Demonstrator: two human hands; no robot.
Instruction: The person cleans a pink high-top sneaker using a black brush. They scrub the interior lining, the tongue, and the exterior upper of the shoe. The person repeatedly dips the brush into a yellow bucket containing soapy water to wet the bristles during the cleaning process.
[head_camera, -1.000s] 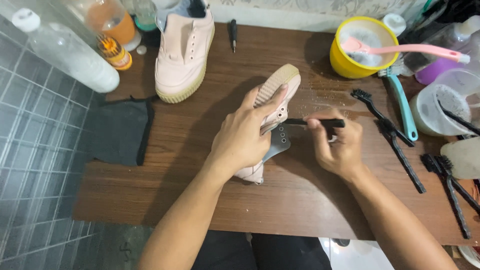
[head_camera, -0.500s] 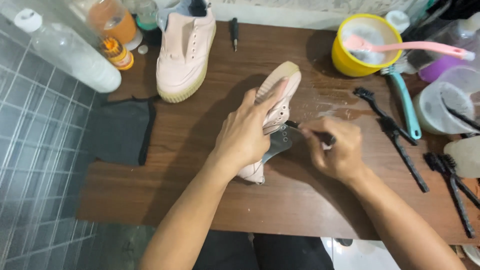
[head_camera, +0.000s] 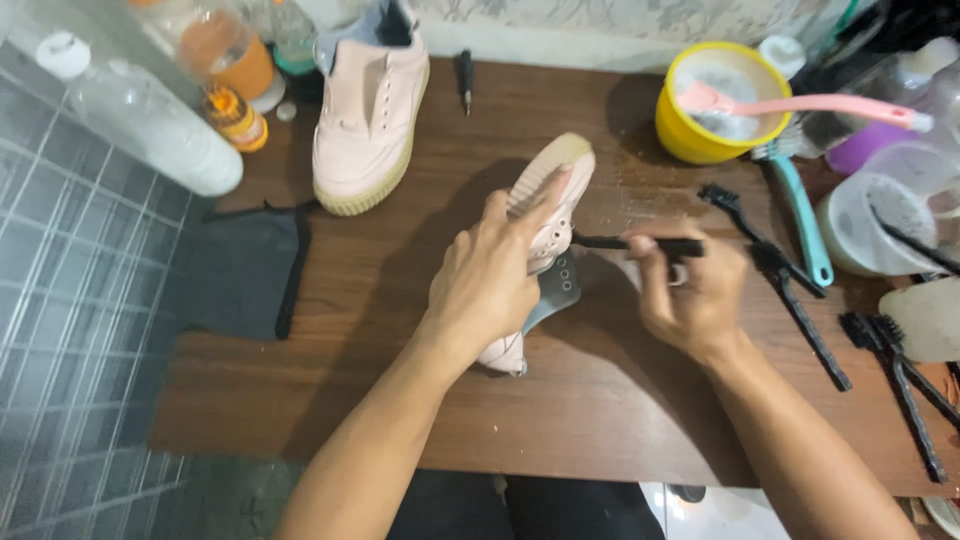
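My left hand (head_camera: 490, 280) grips a pale pink sneaker (head_camera: 550, 195) tilted on its side above the brown wooden table (head_camera: 400, 400), sole toward the left and toe pointing away. A thin black brush (head_camera: 640, 243) sits in my right hand (head_camera: 690, 295), its tip touching the shoe's upper beside the grey tongue (head_camera: 555, 290). The heel rests near the table. A matching pink sneaker (head_camera: 370, 110) stands upright at the back left.
A yellow bowl (head_camera: 700, 140) with a pink brush (head_camera: 800, 102) sits at the back right. A teal brush (head_camera: 800, 215), several black brushes (head_camera: 790, 290), clear containers (head_camera: 880, 220), bottles (head_camera: 150, 120) and a dark cloth (head_camera: 240, 270) lie around.
My right hand has slid the black brush back and forth against the shoe's upper, in toward the shoe and now out to the right again. My left hand keeps the shoe steady.
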